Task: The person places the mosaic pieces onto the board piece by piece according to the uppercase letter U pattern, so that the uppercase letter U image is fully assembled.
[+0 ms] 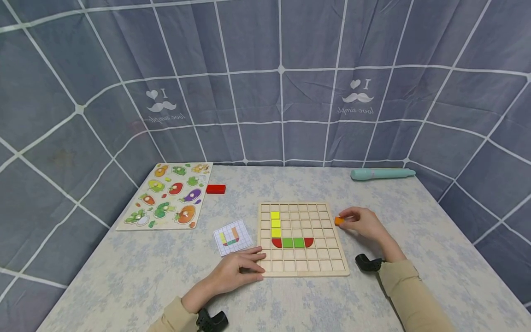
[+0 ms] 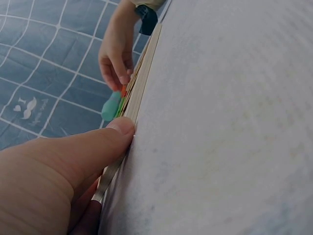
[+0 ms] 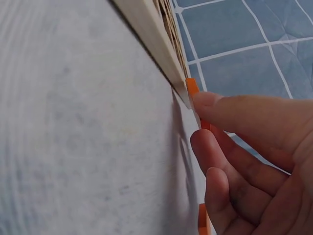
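Observation:
Between thumb and fingertips my right hand [image 1: 365, 225] pinches an orange block [image 1: 339, 221], just off the right edge of a wooden grid board [image 1: 307, 268]. In the right wrist view, the held block [image 3: 192, 87] is close to the board's rim. On the grid, a column of yellow squares [image 1: 275, 223] rises above a row of two green squares [image 1: 292, 242] flanked by red rounded pieces [image 1: 309, 242]. My left hand [image 1: 232, 273] touches the board's left edge with its fingertips, fingers extended. A pattern card [image 1: 233, 237] lies beside it, showing a similar coloured shape.
A vegetable puzzle board [image 1: 166, 196] lies at the back left, a red block [image 1: 216, 189] by its edge. A teal pen-like object [image 1: 382, 173] lies at the back right. Low in the right wrist view another orange piece [image 3: 202, 219] shows. Gridded cloth [image 1: 257, 92] hangs behind.

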### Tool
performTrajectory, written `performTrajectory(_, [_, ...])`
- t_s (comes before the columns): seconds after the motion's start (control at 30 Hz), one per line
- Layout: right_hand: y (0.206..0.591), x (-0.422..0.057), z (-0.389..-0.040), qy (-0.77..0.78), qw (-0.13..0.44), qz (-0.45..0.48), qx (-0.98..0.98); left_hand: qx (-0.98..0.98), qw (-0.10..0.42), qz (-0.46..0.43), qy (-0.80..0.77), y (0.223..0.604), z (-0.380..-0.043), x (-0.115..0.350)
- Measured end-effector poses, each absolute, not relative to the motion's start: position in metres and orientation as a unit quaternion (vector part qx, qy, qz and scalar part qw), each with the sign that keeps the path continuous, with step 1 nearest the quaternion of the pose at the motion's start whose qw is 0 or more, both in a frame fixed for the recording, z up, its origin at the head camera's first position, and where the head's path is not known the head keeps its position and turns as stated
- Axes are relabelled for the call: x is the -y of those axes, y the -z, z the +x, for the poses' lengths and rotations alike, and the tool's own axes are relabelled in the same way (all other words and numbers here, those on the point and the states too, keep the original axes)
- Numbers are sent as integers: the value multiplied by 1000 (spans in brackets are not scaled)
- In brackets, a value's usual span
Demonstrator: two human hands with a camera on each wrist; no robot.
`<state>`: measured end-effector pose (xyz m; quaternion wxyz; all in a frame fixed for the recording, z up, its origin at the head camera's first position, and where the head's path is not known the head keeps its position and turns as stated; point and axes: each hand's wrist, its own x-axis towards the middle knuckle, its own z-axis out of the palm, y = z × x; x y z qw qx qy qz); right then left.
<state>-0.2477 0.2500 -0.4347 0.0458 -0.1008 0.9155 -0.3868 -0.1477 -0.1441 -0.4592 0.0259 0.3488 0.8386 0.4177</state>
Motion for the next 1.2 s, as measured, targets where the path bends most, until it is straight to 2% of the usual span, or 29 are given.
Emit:
performTrajectory(0.23, [427,-243,-247,396,55,-102,-911,-836,26,350,-422,460,-148,145])
performTrajectory(0.4, [423,-233,-247,412,81,-137,-897,-838,39,341,-425,459,-148,144])
performTrajectory(0.9, [422,-199,-253,375,126,-274,-877,-837,31,347,-422,459,-147,144])
performTrajectory(1.2, [422,-182,-251,364,139,-280,-877,-836,30,348,-424,459,-147,144])
